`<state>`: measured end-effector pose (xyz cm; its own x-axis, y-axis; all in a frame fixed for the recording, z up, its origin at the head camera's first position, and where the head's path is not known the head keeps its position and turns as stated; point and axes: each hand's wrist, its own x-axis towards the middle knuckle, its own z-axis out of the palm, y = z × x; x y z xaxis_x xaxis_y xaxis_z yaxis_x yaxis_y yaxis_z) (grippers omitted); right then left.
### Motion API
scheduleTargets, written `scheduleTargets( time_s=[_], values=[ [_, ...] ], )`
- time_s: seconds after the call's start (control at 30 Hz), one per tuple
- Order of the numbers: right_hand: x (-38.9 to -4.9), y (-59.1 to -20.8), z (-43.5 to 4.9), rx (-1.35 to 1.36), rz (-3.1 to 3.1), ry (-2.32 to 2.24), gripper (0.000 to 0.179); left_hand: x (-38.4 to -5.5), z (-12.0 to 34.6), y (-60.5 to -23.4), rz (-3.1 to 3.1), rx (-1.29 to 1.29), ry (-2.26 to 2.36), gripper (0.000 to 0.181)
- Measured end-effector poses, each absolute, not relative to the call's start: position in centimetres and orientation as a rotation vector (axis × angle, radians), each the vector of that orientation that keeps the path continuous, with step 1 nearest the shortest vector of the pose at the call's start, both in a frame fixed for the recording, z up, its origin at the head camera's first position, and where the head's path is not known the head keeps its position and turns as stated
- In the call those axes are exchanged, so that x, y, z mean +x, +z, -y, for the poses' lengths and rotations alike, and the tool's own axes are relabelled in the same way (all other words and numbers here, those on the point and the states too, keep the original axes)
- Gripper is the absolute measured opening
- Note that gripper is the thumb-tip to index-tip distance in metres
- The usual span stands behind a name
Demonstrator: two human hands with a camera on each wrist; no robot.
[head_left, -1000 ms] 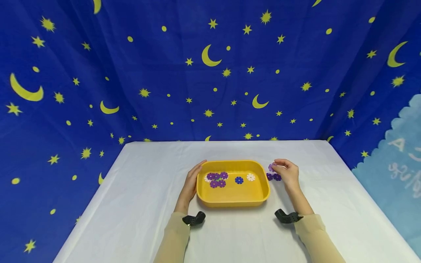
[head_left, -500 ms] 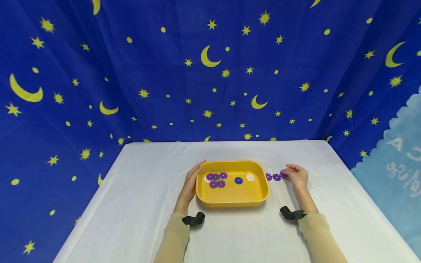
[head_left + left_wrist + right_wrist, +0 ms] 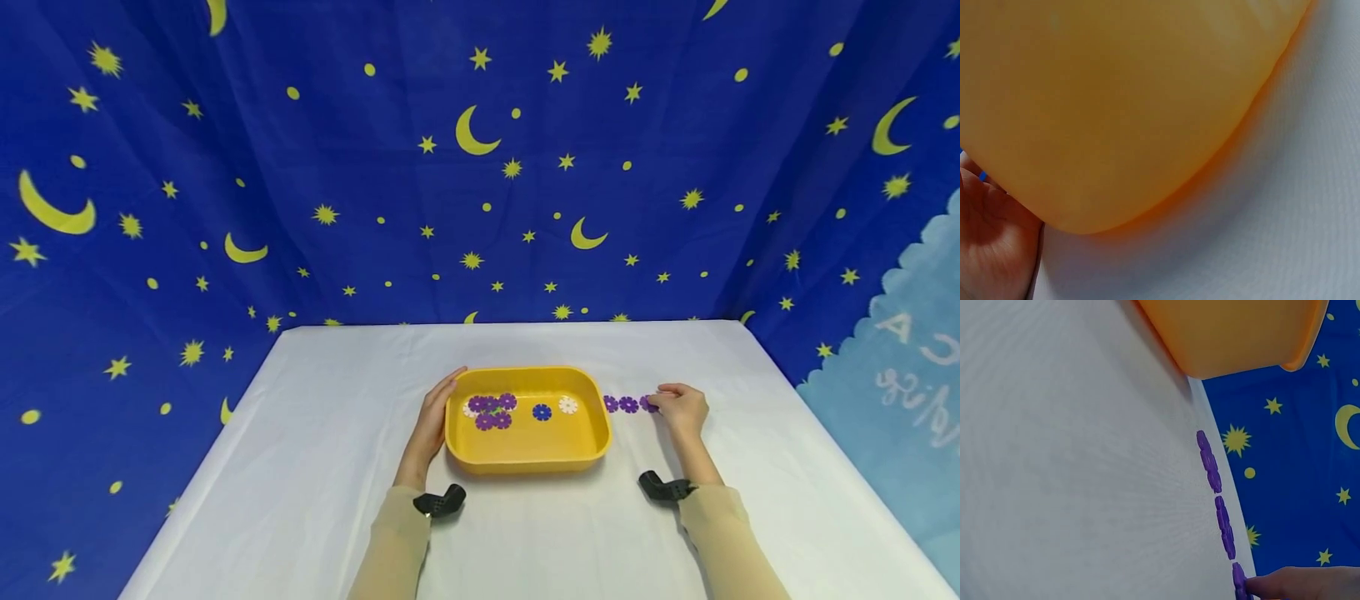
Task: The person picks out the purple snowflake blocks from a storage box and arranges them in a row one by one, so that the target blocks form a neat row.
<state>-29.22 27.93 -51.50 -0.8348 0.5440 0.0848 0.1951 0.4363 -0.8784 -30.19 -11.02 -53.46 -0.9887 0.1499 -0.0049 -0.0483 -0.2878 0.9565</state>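
Three purple flower discs [image 3: 628, 405] are aligned; end disc [image 3: 647, 403] is touched by right hand [image 3: 684, 410], likely for spacing, pinch unclear. Yellow tray [image 3: 528, 466] is apparently steadied by straight-fingered left hand [image 3: 430, 421].

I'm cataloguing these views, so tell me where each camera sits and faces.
Head: on the head, facing forward and down at the yellow tray; left hand, right hand and both sleeves show.
Left wrist: on that wrist, facing the tray's outside close up; part of the left hand shows lower left.
Right wrist: on that wrist, facing the row of purple pieces; one digit shows lower right.
Shared: head and right wrist both show that row and the tray.
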Motion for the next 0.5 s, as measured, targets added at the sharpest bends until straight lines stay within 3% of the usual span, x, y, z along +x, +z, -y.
scheduleTargets(
  time_s=[0.5],
  values=[
    [-29.2, -51.1, -26.5, -0.541, 2.277, 1.237, 0.019, -30.4, 11.2, -53.6, -1.799, 0.139, 2.401, 0.05]
  ],
)
